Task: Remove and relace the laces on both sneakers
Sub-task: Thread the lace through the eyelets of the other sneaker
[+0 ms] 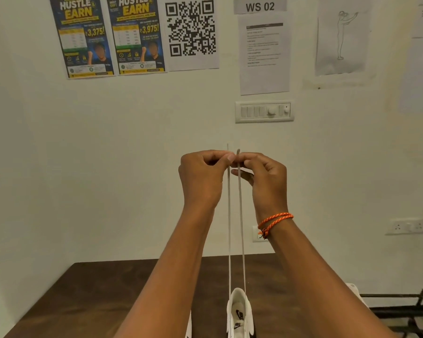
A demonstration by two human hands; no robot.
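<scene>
**Two lace ends held level above one white sneaker**

Item: left hand [200,176]; raised in front of the wall, fingers curled, thumb and forefinger pinching the left strand of the lace [229,215] just under its tip; the tip stands up above the fingers.

Item: right hand [264,176]; raised beside the left, fingertips nearly touching it; fingers curled, pinching the right strand near its tip; an orange braided wristband [275,219] wound twice round the wrist.

Item: lace; pale, flat; two strands run side by side, taut and close to parallel, from the hands straight down between the forearms to the sneaker.

Item: sneaker [239,313]; white, with a black logo on the insole; stands on the dark brown table [96,296] at the lower edge of the view, between the forearms; both strands enter near its front.

Item: second white shoe [188,325]; a thin sliver only, showing left of the first behind the left forearm; too little seen to say more.

Item: wall fittings; two blue and yellow posters [108,35], a QR-code sheet [192,30], a "WS 02" sign [260,6], a switch panel [264,111]; a black metal rack [405,311] at lower right.
</scene>
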